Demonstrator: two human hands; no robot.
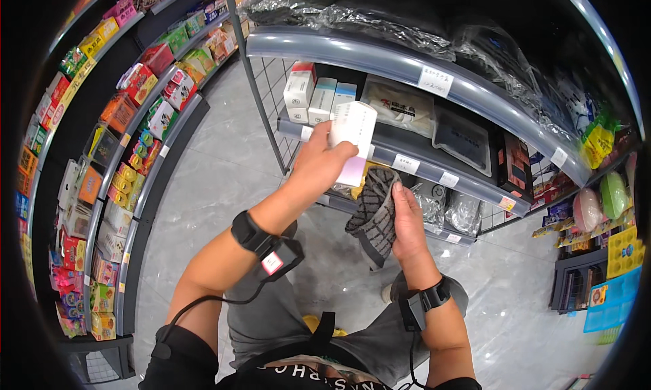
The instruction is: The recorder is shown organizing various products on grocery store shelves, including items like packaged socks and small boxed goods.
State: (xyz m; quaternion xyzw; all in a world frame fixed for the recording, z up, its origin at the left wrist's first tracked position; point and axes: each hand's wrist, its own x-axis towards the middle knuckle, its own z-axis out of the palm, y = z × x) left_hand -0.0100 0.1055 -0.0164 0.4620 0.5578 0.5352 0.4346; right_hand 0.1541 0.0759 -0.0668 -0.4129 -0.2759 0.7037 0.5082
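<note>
My left hand [318,161] grips a slim white carton [357,120] with a lilac end and small print on its face. It is held up in front of a shelf, tilted. In my right hand [410,225] hangs a folded grey-and-black checked cloth [374,214], pinched at its upper right edge. Behind the carton, several small white boxes [322,100] stand at the left of the middle shelf [351,146]. Beside them lies a clear-wrapped pale textile packet [399,105], followed by a dark packet in a plastic bag [462,141].
An upper shelf edge [346,47] juts out above, bearing plastic-wrapped dark goods [351,24]. On the left runs a curved rack of packaged snacks [137,85]. Wrapped packets [463,212] sit on the bottom shelf. A dark crate [580,283] and a blue plastic item [613,298] are at right.
</note>
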